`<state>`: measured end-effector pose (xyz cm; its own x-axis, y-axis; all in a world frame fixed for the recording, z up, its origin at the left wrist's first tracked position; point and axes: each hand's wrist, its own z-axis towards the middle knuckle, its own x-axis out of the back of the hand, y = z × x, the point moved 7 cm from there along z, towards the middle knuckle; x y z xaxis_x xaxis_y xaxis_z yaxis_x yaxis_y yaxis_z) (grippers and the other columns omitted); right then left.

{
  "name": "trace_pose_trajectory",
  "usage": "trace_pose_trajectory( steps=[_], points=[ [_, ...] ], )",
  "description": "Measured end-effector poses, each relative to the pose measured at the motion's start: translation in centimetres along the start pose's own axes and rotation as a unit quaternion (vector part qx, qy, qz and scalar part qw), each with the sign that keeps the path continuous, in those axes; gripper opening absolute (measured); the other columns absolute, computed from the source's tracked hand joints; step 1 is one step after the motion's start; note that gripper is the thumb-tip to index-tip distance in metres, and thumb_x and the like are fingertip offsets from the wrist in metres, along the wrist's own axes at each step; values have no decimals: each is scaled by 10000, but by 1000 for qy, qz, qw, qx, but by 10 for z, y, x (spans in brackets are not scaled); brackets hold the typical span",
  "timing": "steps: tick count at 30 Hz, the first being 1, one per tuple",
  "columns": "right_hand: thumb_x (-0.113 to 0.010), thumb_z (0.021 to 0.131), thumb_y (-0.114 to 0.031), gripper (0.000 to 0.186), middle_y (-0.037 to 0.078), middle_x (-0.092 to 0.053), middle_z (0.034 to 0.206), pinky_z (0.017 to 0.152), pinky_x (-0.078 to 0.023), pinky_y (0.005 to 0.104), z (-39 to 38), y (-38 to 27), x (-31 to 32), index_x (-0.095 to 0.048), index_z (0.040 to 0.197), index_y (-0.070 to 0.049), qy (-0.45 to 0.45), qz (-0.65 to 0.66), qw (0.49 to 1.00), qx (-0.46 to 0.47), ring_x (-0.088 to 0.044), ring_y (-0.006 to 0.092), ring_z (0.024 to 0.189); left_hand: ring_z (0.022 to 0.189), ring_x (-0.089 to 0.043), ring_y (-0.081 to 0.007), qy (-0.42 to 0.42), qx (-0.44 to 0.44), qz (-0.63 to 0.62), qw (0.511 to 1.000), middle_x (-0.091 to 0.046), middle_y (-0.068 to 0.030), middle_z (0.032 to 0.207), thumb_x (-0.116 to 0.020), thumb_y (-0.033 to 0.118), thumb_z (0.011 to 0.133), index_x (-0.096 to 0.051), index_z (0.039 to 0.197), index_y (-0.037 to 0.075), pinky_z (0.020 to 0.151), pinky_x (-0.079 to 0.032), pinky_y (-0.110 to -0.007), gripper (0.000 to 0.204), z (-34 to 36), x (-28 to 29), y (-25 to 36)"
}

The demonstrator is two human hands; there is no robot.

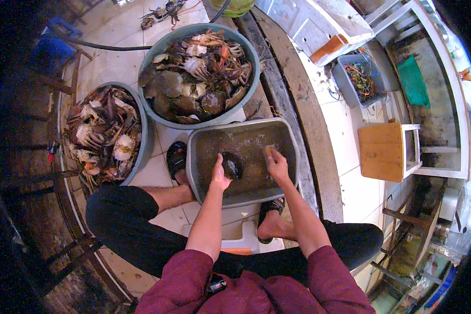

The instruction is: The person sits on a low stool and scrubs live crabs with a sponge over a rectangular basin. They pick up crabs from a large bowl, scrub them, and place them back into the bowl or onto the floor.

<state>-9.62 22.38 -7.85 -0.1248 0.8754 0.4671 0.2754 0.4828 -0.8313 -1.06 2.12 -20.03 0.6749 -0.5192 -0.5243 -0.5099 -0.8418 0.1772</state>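
A grey rectangular basin (192, 157) of murky brown water stands between my feet. My left hand (221, 174) is over its left half, fingers stretched out and palm facing right, holding nothing. Beside that palm a dark round shape (233, 165) shows in the water; I cannot tell whether it is an object or a shadow. My right hand (278, 164) is above the right half, its fingers closed in a pinch. Whatever the fingertips hold, if anything, is too small to name. The hands are apart, both above the water.
Beyond the basin stands a round tub (257, 73) heaped with crabs. Another round tub (144, 138) of crabs is at the left. A dark hose (115, 48) crosses the tiles. To the right are a wooden beam (303, 99), a grey bin (345, 83) and a wooden stool (381, 152).
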Motion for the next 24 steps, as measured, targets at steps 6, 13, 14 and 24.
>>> trace_pose_trajectory(
  steps=[6,13,14,24],
  points=[
    [-593,917,-146,357,77,-661,1047,811,-480,287,-16,4,-48,-571,1245,-9,-182,104,965,-159,-607,148,903,1129,-570,-307,49,10,0,999,-591,-96,1221,-370,590,947,-479,1297,127,953,-438,-552,591,18,28,-5],
    [-582,924,-206,367,116,-669,1061,812,-486,318,6,56,9,-571,1226,3,-19,-47,996,-75,-631,194,926,853,-614,-217,-20,77,40,996,-650,-41,926,-547,647,831,-641,971,152,696,-478,-404,523,-18,-16,-1],
    [-576,922,-206,362,146,-661,1075,827,-486,341,2,56,9,-572,1215,7,12,-86,992,-95,-633,236,950,814,-605,-209,-5,72,80,994,-648,-30,899,-587,631,811,-647,940,156,652,-456,-379,496,-21,-9,4],
    [-566,923,-108,314,58,-647,1009,800,-478,276,-33,10,-65,-562,1219,-5,-113,85,987,-80,-587,124,910,718,-609,-212,50,64,-36,996,-666,-26,887,-525,435,900,-658,933,158,669,-498,-351,309,-21,2,-19]
  ],
)
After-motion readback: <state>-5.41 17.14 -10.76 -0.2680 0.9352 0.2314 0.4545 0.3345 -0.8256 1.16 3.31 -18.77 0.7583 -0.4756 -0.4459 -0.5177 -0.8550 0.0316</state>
